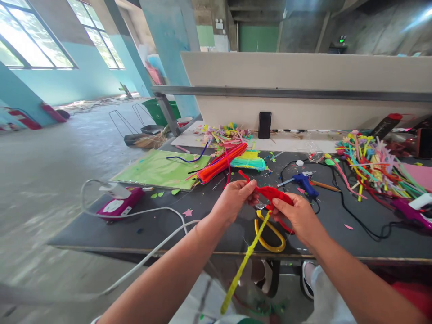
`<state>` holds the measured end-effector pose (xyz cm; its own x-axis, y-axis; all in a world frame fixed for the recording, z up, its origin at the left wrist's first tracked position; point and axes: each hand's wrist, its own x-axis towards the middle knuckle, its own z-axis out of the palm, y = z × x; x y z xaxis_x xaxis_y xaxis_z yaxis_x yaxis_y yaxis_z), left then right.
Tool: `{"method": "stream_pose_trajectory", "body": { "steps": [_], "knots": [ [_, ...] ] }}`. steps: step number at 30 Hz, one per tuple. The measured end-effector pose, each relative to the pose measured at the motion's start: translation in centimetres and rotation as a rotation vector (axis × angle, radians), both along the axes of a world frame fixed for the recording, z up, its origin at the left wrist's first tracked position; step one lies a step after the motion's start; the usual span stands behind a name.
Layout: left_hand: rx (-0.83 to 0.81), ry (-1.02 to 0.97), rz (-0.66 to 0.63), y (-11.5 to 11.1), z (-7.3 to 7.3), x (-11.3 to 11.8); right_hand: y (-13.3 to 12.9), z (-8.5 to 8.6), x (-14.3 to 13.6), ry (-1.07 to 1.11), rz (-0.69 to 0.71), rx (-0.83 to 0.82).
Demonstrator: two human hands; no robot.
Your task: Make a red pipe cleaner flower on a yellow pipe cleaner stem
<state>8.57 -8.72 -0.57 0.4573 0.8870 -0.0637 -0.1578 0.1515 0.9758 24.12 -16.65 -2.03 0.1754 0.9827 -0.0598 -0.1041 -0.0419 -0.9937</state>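
Both hands hold one red pipe cleaner shape (270, 193) above the table's front edge. My left hand (238, 198) pinches its left end, with a short red tip sticking up past the fingers. On the other side, my right hand (295, 213) grips the shape between thumb and fingers. A yellow-green pipe cleaner stem (248, 256) hangs down from the red part, past the table edge. Just beneath the hands lie scissors with yellow handles (280, 245), their blades mostly hidden.
A blue glue gun (305, 183) with a black cord lies right of the hands. Orange-red pipe cleaners (221, 164) rest on a green sheet (158, 168). A colourful pile (381, 166) is at right. A phone (265, 125) leans on the board; a purple power strip (119, 204) trails white cable.
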Motion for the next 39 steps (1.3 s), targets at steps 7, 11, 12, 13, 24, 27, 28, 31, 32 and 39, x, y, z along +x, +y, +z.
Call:
{"method": "stream_pose_trajectory", "body": {
  "steps": [7, 11, 12, 13, 24, 27, 28, 31, 32, 39],
  "knots": [
    [0.085, 0.072, -0.025, 0.2, 0.1, -0.7, 0.1, -0.5, -0.1, -0.027, 0.011, -0.002],
    [0.06, 0.08, -0.005, -0.1, 0.3, -0.8, 0.1, -0.5, -0.1, -0.032, 0.03, -0.01],
    [0.029, 0.065, -0.015, -0.2, 0.4, -0.8, 0.1, -0.5, -0.1, -0.037, 0.035, -0.011],
    [-0.011, 0.047, -0.032, -0.2, 0.5, -0.9, 0.0, -0.5, 0.0, -0.042, 0.041, -0.011],
    [-0.362, -0.052, -0.199, 0.3, 0.2, -1.2, -0.4, 0.4, -0.4, -0.052, 0.097, -0.023],
    [-0.458, -0.018, -0.254, 0.4, 0.2, -1.1, -0.4, 0.3, -0.5, -0.038, 0.102, -0.018],
    [-0.445, 0.006, -0.244, 0.4, 0.2, -1.2, -0.4, 0.2, -0.5, -0.038, 0.099, -0.015],
    [-0.195, 0.138, -0.114, -0.1, 0.1, -1.4, -0.3, -0.1, -0.2, -0.045, 0.075, -0.003],
    [-0.059, 0.205, -0.033, -0.4, 0.0, -1.5, -0.2, -0.1, 0.0, -0.048, 0.063, 0.002],
    [0.765, 0.505, 0.338, -2.9, 0.0, -2.1, -0.2, -0.2, 0.2, -0.052, 0.044, 0.043]
  ]
}}
